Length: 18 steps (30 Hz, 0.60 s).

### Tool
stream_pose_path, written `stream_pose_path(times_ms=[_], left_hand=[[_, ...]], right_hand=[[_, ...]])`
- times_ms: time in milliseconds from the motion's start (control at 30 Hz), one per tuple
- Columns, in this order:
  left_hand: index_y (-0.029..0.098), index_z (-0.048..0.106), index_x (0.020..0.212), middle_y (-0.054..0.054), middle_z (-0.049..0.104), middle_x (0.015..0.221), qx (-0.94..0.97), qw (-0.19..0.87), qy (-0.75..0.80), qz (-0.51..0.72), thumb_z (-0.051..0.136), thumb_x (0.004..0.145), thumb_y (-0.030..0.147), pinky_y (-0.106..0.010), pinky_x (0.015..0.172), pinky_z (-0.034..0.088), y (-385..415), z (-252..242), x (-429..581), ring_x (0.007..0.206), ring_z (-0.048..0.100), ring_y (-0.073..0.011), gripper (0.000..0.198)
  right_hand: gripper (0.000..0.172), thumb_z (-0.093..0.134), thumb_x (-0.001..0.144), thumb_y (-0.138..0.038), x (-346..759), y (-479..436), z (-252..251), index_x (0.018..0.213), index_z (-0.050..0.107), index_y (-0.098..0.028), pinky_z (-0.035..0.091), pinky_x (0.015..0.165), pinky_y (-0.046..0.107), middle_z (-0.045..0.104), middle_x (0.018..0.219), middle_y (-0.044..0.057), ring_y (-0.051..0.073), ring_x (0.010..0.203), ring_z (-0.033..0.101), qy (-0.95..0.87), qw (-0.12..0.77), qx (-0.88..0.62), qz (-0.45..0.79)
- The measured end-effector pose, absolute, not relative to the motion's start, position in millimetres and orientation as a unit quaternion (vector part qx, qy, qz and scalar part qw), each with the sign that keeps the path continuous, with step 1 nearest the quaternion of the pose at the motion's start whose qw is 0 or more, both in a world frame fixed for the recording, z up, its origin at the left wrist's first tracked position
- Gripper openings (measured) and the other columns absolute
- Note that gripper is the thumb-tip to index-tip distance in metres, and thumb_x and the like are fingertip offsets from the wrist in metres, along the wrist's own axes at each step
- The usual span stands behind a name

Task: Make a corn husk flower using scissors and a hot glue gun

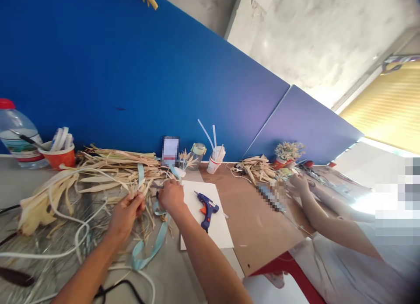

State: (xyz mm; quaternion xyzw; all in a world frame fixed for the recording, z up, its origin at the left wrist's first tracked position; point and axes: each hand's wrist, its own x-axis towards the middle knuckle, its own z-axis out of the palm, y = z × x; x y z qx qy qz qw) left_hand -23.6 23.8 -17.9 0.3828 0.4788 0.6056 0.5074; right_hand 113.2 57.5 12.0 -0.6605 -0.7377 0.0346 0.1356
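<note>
My left hand pinches a small bunch of pale dried husk strips between thumb and fingers. Close to its right, my right hand is closed around a small dark-handled tool, mostly hidden by the fingers; its tip points at the husk pieces. A light blue ribbon curls on the table below the two hands. Behind them lies a pile of dried corn husks. To the right of my right forearm, a blue glue gun rests on a white sheet.
White cable loops across the left side over clear strips. A red cup of pens, a water bottle, a phone, a jar and a cup of glue sticks line the blue partition. A co-worker sits at right.
</note>
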Motion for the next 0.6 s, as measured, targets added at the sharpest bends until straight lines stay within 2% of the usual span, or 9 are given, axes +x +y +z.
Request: stream_pose_path(times_ms=[67,133,333,500,600], left_hand=[[0.018,0.058,0.06,0.005,0.05,0.046,0.387,0.518,0.476,0.596,0.071,0.061,0.047,-0.021,0.039,0.025,25,-21,-24,0.04,0.037,-0.0078,0.032],[0.018,0.058,0.06,0.005,0.05,0.046,0.39,0.522,0.475,0.591,0.071,0.063,0.045,-0.021,0.039,0.025,26,-22,-24,0.041,0.038,-0.008,0.03],[0.02,0.06,0.06,0.003,0.052,0.049,0.382,0.519,0.485,0.591,0.071,0.062,0.042,-0.022,0.041,0.029,24,-20,-23,0.044,0.042,-0.0104,0.025],[0.018,0.059,0.062,0.004,0.052,0.049,0.376,0.53,0.483,0.586,0.072,0.06,0.042,-0.021,0.041,0.028,22,-18,-22,0.044,0.041,-0.0096,0.027],[0.017,0.06,0.065,0.004,0.052,0.05,0.364,0.539,0.478,0.591,0.074,0.058,0.042,-0.019,0.043,0.032,20,-16,-21,0.047,0.043,-0.0091,0.029]], right_hand=[[0.031,0.051,0.08,-0.03,110,64,5,0.105,0.06,-0.013,0.042,0.082,0.04,0.063,0.108,0.017,0.03,0.102,0.057,-0.731,0.074,-0.678,0.029],[0.033,0.053,0.076,-0.028,108,68,0,0.105,0.059,-0.012,0.042,0.083,0.04,0.063,0.107,0.018,0.03,0.102,0.058,-0.732,0.048,-0.679,0.031],[0.039,0.059,0.069,-0.027,109,77,1,0.106,0.058,-0.013,0.038,0.089,0.042,0.064,0.11,0.017,0.031,0.107,0.056,-0.744,0.04,-0.666,0.036],[0.046,0.062,0.068,-0.036,117,70,18,0.108,0.057,-0.015,0.04,0.086,0.042,0.066,0.108,0.015,0.031,0.106,0.057,-0.723,0.051,-0.686,0.06],[0.046,0.066,0.064,-0.04,132,57,32,0.105,0.062,-0.019,0.041,0.082,0.041,0.069,0.103,0.012,0.032,0.101,0.059,-0.715,0.08,-0.682,0.128]])
